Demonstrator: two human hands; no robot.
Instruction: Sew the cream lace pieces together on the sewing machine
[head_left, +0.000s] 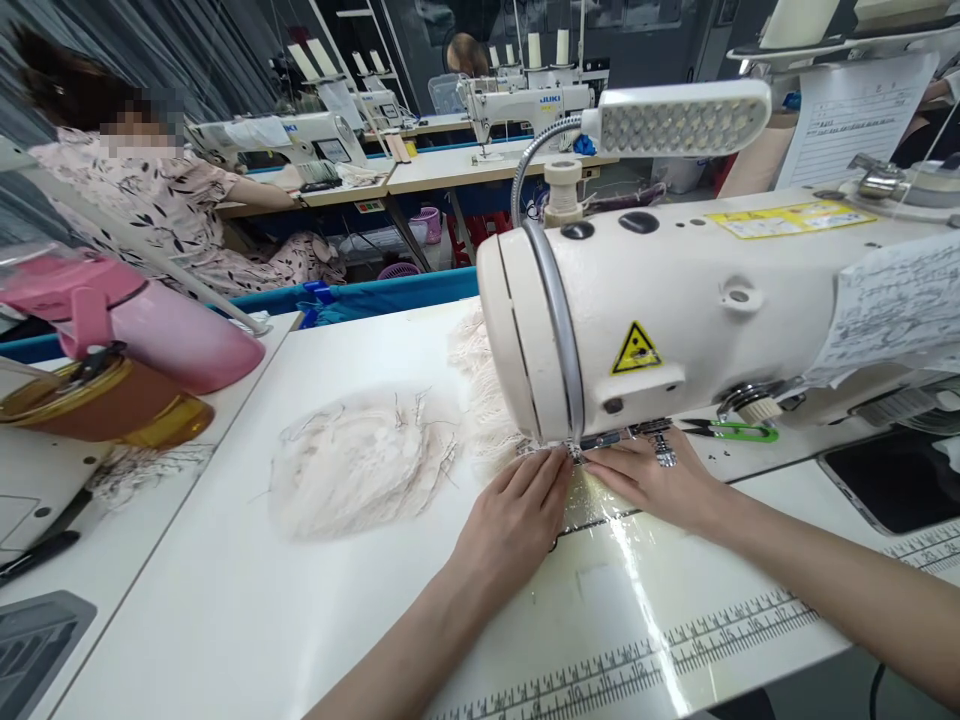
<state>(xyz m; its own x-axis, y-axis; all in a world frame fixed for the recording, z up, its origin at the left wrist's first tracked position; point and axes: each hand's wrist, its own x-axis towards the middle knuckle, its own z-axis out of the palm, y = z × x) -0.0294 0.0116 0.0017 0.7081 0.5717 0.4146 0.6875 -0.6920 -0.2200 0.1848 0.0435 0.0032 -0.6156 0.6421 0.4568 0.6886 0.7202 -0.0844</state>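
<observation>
Forearms (412, 635) enter low in frame. Left hand (517, 505) and right hand (664, 480), fingers together, grip hidden, meet fabric (484, 410) below the machine (675, 290), mid-frame. Fabric appears part-fed; seam unseen. Pile (367, 465) lies left, untouched.

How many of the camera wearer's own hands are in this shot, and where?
2: the left hand below the near machine's sewing head, and the right hand beside it, partly hidden behind a metal fitting.
</observation>
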